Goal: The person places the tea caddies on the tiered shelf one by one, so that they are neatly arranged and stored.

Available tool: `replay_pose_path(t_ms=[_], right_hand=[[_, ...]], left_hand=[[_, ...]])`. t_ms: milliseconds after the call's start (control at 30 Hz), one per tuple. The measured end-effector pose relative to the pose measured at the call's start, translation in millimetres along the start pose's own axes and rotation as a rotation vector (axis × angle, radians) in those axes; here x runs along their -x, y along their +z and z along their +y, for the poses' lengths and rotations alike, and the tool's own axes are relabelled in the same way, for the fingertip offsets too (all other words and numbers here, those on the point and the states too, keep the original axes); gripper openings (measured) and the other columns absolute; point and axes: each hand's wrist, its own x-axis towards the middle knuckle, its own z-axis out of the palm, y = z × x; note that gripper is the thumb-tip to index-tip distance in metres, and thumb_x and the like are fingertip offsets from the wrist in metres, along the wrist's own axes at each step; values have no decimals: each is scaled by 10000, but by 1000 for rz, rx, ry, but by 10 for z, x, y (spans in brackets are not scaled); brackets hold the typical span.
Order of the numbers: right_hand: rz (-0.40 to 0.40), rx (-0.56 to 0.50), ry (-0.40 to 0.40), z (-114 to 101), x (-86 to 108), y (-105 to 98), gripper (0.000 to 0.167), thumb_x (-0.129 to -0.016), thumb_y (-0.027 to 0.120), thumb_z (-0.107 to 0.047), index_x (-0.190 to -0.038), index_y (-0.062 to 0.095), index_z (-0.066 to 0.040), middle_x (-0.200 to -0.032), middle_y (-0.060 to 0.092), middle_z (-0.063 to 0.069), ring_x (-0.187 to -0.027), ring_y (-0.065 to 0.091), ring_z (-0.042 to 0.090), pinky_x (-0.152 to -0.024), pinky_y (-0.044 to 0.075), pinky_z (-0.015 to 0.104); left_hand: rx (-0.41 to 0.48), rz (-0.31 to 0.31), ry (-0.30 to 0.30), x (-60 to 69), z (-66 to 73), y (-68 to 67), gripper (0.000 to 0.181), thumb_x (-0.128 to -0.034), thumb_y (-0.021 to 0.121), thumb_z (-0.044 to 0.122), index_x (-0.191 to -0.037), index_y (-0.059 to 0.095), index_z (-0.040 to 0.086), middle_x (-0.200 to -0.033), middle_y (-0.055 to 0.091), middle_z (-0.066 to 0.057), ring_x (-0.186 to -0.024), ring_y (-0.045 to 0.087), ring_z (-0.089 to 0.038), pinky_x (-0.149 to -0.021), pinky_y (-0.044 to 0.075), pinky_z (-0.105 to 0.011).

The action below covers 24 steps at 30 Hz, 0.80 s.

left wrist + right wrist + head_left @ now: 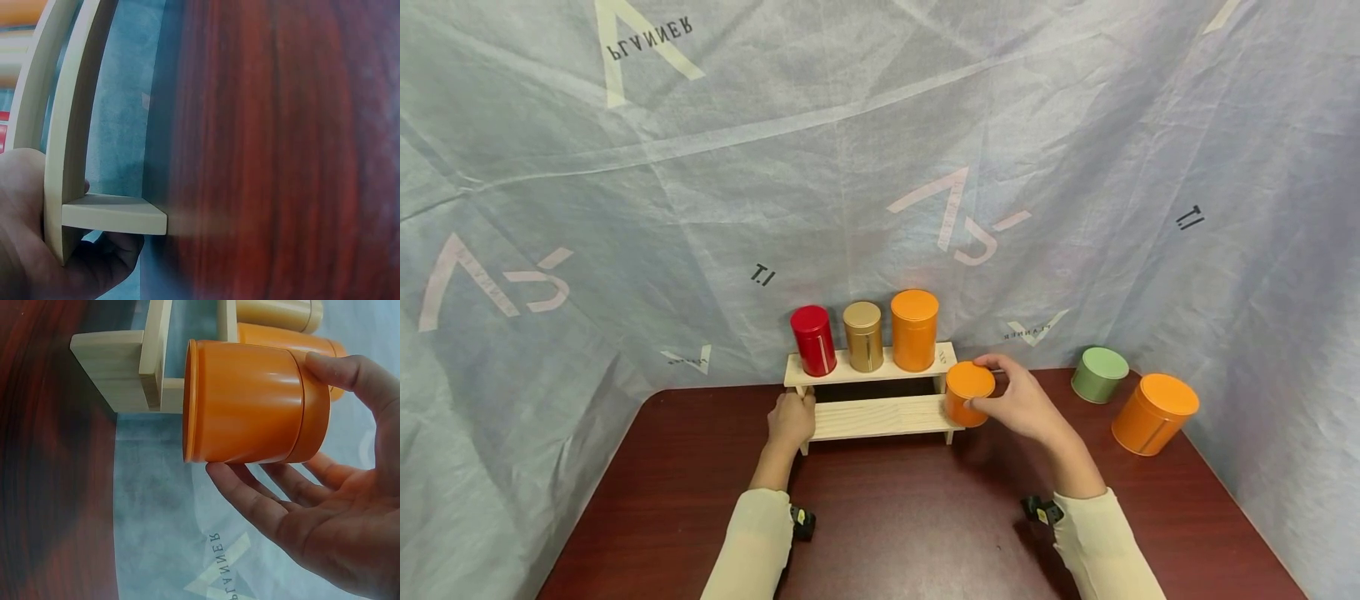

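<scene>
My right hand [1021, 401] grips a short orange tin [968, 396] with a lid, thumb on one side and fingers on the other. That tin is upright at the right end of the lower step of a two-step wooden rack [880, 417]. In the right wrist view, its base [190, 400] appears slightly above the lower plank [153, 356]. My left hand [792, 418] holds the rack's left end; in the left wrist view its fingers curl around the plank [69, 125] beside a leg [115, 214]. On the upper step stand a red tin [813, 342], a gold tin [863, 337] and a tall orange tin [914, 332].
A low green tin [1100, 375] and another orange tin [1154, 414] stand on the dark red-brown table [917, 517], to the right of my right hand. Grey printed cloth [850, 167] hangs behind the table and along both sides.
</scene>
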Motion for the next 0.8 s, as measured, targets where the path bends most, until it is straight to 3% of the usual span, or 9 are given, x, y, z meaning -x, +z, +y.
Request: replay_pose_path(t_ms=[467, 800], right_hand=[[-20, -48, -67, -73, 9, 212, 650, -828, 883, -149, -1392, 575, -54, -1381, 654, 174, -1164, 692, 318, -982, 587, 471], [-62, -58, -92, -152, 17, 344, 661, -831, 890, -169, -1400, 572, -61, -1330, 679, 158, -1115, 687, 285, -921, 604, 409]], left_hand=[[-2, 5, 8, -14, -12, 13, 450, -1106, 397, 232, -815, 659, 11, -957, 621, -234, -883, 642, -399, -912, 531, -605], [15, -3, -8, -3, -10, 1, 443, -1111, 394, 234, -834, 659, 12, -980, 624, -237, -902, 642, -400, -937, 519, -610]])
